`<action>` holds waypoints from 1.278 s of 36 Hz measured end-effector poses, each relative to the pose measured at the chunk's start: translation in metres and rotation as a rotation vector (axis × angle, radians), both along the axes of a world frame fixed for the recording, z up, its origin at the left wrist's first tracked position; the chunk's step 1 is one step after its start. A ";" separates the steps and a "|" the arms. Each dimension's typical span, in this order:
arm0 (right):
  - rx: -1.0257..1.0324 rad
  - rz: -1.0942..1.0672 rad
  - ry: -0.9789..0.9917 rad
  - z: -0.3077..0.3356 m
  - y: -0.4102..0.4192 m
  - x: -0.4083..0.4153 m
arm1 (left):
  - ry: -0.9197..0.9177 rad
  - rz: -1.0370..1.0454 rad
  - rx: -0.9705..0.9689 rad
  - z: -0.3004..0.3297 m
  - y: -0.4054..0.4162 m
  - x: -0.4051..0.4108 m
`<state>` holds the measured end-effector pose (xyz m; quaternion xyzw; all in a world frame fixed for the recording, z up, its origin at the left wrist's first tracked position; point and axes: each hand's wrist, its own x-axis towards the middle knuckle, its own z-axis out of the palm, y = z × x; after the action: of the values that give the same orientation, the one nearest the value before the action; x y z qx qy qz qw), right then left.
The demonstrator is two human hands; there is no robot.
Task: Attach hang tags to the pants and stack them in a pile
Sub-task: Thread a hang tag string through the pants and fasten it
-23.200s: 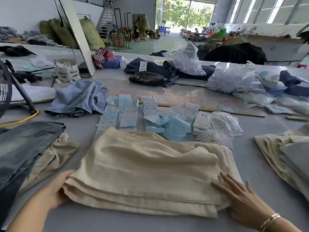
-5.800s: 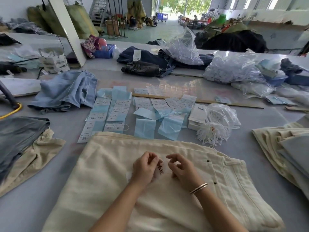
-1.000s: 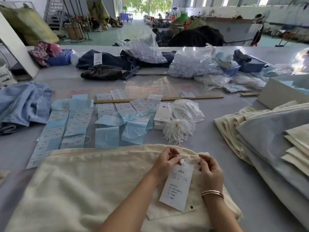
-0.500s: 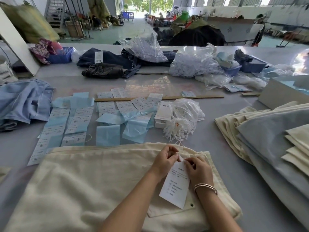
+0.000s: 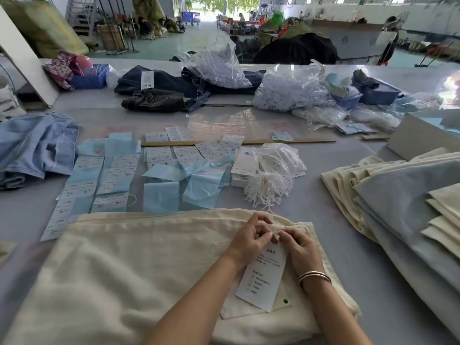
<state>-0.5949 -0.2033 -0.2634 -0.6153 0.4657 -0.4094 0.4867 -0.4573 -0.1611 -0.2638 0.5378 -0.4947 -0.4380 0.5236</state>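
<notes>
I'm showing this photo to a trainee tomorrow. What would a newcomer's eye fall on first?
First, the two hands at the near centre: the left hand and right hand meet fingertip to fingertip, pinching a thin white string at the top of a white hang tag that lies on cream pants. Beyond them, blue and white label sheets lie in rows on the table, and a pile of folded pants sits to the right.

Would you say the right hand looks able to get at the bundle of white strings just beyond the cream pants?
Probably yes: the bundle of white strings lies uncovered just past the cream pants, but the right hand is busy pinching the hang tag string.
</notes>
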 end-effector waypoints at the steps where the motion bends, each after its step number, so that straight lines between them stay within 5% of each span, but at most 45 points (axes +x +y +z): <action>1: 0.000 -0.003 -0.007 0.000 0.000 0.000 | -0.007 0.000 -0.002 0.000 0.000 0.000; 36: -0.020 0.008 0.020 0.001 0.002 0.000 | -0.090 0.013 -0.021 -0.005 -0.002 0.001; 46: -0.242 -0.016 0.234 -0.011 0.002 0.003 | -0.308 0.025 -0.011 -0.003 0.000 0.001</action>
<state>-0.5921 -0.2009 -0.2743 -0.7091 0.4715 -0.3920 0.3481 -0.4565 -0.1610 -0.2667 0.6019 -0.5648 -0.3411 0.4499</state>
